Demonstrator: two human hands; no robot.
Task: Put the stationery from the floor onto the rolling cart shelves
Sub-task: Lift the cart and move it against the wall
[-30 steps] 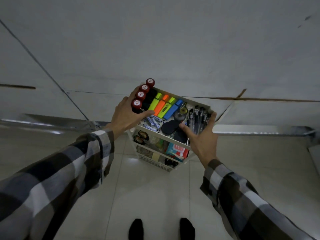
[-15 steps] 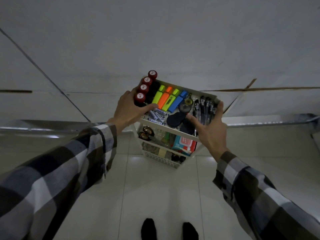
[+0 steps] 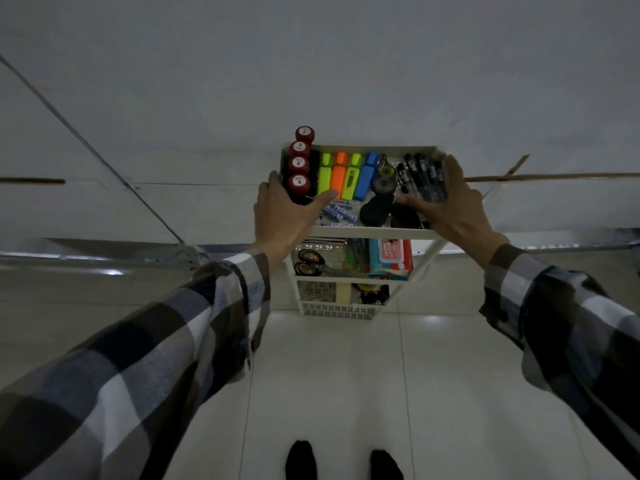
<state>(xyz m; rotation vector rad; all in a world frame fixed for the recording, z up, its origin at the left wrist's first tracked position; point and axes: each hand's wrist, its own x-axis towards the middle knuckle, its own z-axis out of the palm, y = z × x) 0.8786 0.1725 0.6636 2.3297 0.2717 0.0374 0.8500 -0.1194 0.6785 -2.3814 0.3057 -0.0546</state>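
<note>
plaid sleeves [image 3: 180, 344], black footwear [image 3: 300, 460]

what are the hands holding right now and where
Both hold the rolling cart by its top shelf: the left hand at the left edge beside the red-capped markers, the right hand at the right edge.

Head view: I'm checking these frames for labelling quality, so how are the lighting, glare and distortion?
Head view: dim overall, with a grey cast; small glare patches on the floor tiles; wide-angle bending of wall lines and sleeves; the highlighters on the rolling cart read sharply, while the bottom shelf's contents are too dark to identify.
</note>
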